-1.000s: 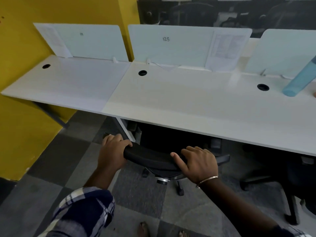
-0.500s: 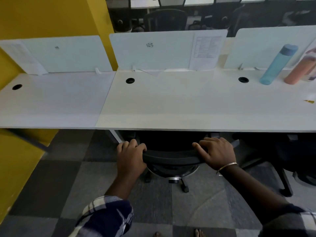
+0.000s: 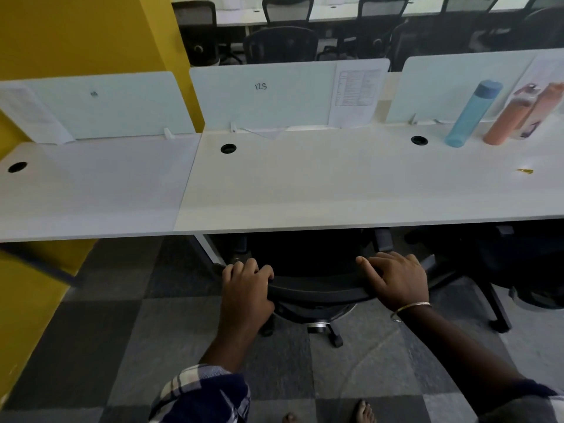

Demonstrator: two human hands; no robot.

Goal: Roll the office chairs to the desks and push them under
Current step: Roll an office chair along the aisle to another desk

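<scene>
1. A black office chair with a curved, padded top rail (image 3: 317,290) is seen at 6 o'clock of the long white laminate desk (image 3: 335,190), its seat and most of its backrest tucked beneath the smooth desktop edge.
2. The top rail is gripped at its 9 o'clock end by the left hand (image 3: 245,286), fingers curled over the rim.
3. The 3 o'clock end is held by the right hand (image 3: 396,279), fingers wrapped over the rail and the thumb laid along it; a thin metal bangle (image 3: 410,309) is worn at the wrist.
4. The chair's dark star base and castors (image 3: 334,338) are set on grey chequered carpet tiles (image 3: 152,331).
5. At 1 o'clock on the desk, a tall translucent blue cylindrical bottle (image 3: 471,114) is stood just beside an orange bottle (image 3: 509,122).
6. Frosted pale panels with rounded corners (image 3: 262,96) are fixed along the far edge, one marked "125".
7. A yellow painted wall (image 3: 76,32) is seen at 10 o'clock.
</scene>
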